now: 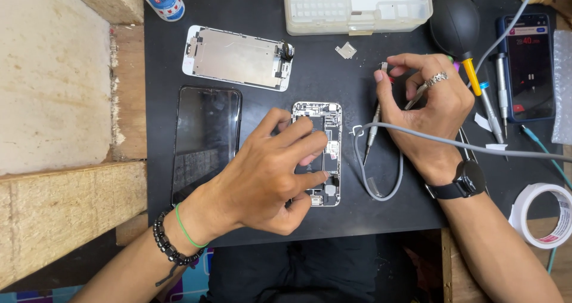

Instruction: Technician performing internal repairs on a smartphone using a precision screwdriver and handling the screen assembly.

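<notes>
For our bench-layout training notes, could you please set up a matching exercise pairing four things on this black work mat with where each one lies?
Things:
1. opened phone body with exposed boards
2. detached white-framed screen panel with metal backing
3. dark glass-fronted phone
4. black rubber air-blower bulb

Places:
A. far right of the mat, behind the right hand
B. under the fingers of the left hand
C. near the mat's left edge, lying flat
D. far side of the mat, above the dark phone

Pairs: 1-B, 2-D, 3-C, 4-A
</notes>
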